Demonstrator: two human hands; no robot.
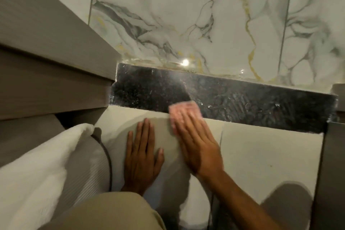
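Pink cloth (pixel 183 107): pressed on the edge of the black stone ledge (pixel 242 102).
Right hand (pixel 194 142): fingers straight, flat on the cloth.
Left hand (pixel 141 157): spread flat on the grey panel (pixel 261 151).

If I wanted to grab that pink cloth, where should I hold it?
Probably by its far edge, the strip of pink cloth showing beyond the right hand, whose flat fingers cover the rest. It lies flat at the front of the black ledge, so pinch from above, coming from the right; the left hand rests flat just to its left.
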